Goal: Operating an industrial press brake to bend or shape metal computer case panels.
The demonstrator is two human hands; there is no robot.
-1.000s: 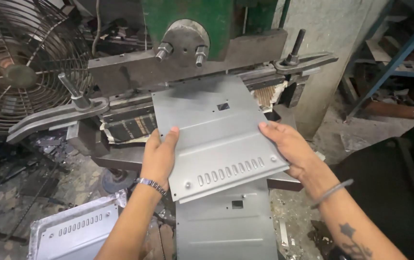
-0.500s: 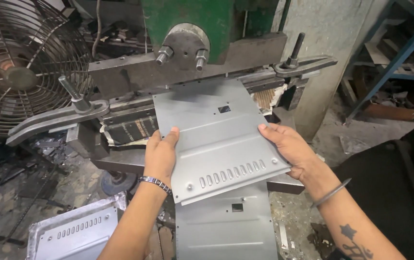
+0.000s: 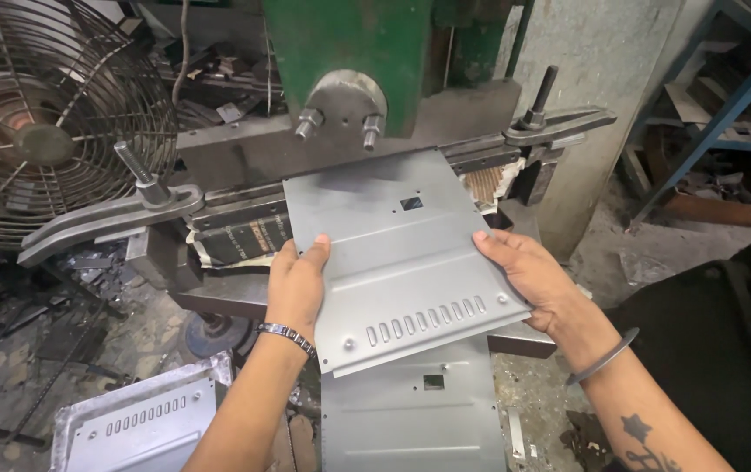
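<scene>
Grey slotted metal panel (image 3: 397,253) (square hole)

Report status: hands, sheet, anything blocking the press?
Left hand and right hand grip the grey metal sheet by its sides. Far edge sits under the green press. Nothing visible blocking.

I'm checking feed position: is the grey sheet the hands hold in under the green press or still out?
Partly in. The sheet's far edge lies under the press head, while the slotted near end overhangs, held by the left hand and right hand.
</scene>
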